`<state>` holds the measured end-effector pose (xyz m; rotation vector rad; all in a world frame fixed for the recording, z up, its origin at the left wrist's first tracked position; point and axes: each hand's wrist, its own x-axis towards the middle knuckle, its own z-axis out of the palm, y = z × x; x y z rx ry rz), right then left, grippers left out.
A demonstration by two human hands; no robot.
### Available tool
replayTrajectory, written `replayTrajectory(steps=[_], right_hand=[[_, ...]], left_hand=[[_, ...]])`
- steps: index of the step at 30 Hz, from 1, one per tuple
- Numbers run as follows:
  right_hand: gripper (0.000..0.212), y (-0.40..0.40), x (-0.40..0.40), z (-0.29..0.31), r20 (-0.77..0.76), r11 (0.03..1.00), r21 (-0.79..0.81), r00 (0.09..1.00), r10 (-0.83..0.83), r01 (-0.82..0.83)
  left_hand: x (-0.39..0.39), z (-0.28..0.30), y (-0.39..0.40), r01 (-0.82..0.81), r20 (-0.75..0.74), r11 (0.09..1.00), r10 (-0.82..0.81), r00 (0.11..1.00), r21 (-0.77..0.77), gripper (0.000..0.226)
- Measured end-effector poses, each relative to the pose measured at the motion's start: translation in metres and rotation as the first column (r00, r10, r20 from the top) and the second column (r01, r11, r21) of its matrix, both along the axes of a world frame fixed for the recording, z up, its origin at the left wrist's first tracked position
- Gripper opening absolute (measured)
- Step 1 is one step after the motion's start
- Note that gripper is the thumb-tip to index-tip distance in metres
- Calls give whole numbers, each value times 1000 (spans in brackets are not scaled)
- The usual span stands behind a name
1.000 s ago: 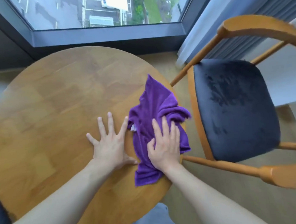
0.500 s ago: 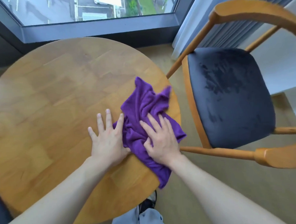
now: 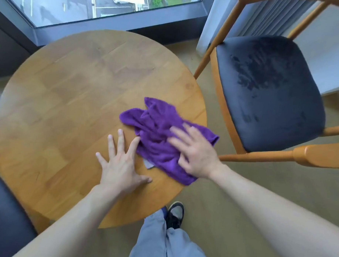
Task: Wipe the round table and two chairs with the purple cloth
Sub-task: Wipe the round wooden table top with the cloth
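Note:
The purple cloth [image 3: 157,135] lies crumpled on the right part of the round wooden table [image 3: 73,98], close to its edge. My right hand [image 3: 194,152] presses flat on the cloth with straight, spread fingers. My left hand [image 3: 121,165] rests flat on the bare wood just left of the cloth, fingers spread, its forefinger touching the cloth's edge. One chair [image 3: 269,93] with a dark seat and wooden frame stands to the right of the table. A second dark chair seat [image 3: 6,215] shows at the bottom left corner.
A large window [image 3: 103,8] with a dark frame runs behind the table. A pale curtain [image 3: 212,24] hangs at the back right. My leg and shoe [image 3: 174,215] stand on the beige floor just below the table's near edge.
My right hand has slid the cloth left and inward on the table, and the cloth has spread flatter. My left hand stays pressed on the wood. The camera has tilted down, showing my legs.

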<state>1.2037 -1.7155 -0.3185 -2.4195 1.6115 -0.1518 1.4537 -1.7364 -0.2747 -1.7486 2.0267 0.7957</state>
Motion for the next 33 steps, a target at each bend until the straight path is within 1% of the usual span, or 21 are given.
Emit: replayTrajectory(steps=[1,3,5,6,8,10,11,12,14,15,16,18,20,22,23,25,27,28,29,30,33], right_hand=[[61,-6,-1,2,40,979,6,978,-205,205],[64,2,33,6,88,800,42,796,-599,598],[68,29,80,4,43,702,89,701,-712,707],[69,43,95,3,20,763,112,767,-642,636],[68,57,89,5,32,957,140,965,-261,254],[64,40,53,4,31,995,56,996,84,-86],[62,27,38,2,25,998,7,998,66,-66],[61,16,32,3,49,995,7,994,-101,101],[64,17,57,6,85,811,70,807,-585,581],[66,25,82,5,84,700,76,695,-714,710],[68,38,106,4,72,668,81,664,-744,739],[69,70,131,4,57,834,107,835,-548,541],[67,82,111,0,61,990,75,991,-123,118],[66,66,79,-3,42,982,22,982,184,-186],[65,60,71,-6,38,986,8,985,167,-168],[64,60,79,-6,65,978,-1,976,-209,210],[67,73,122,1,92,795,7,791,-604,606],[69,82,154,2,80,716,34,712,-698,697],[70,92,186,4,64,697,63,694,-717,715],[69,102,215,7,44,745,89,745,-666,661],[64,113,248,4,21,962,96,966,-258,254]], left_hand=[[-1,1,0,-8,-8,1000,8,1000,2,134],[-1,2,1,-25,-10,1000,25,1000,-6,137],[0,2,3,-43,-19,999,42,999,-15,137],[1,2,5,-57,-37,998,56,998,-24,134],[2,2,12,-80,-77,995,75,994,-57,123],[4,0,24,-106,-92,989,97,991,-100,118],[4,-2,30,-122,-92,985,112,989,-120,118],[5,-4,36,-137,-91,981,125,988,-135,118],[8,-8,45,-145,-107,977,129,986,-155,116],[11,-10,48,-147,-130,976,127,983,-160,115],[16,-10,51,-153,-153,975,129,980,-159,114],[31,-9,61,-146,-167,978,121,979,-146,115],[50,-7,75,-108,-120,986,93,988,-128,120],[71,-7,87,-109,-39,986,105,994,-123,123],[82,-8,91,-129,-10,983,129,992,-130,125],[102,-9,97,-154,-7,979,154,988,-135,125],[115,-11,102,-142,-35,980,138,990,-137,123],[116,-12,103,-124,-40,983,120,992,-136,121],[117,-12,104,-105,-46,985,100,994,-134,117],[117,-10,104,-90,-57,988,84,995,-128,111],[133,-4,99,-5,-65,996,-1,998,-90,102]])
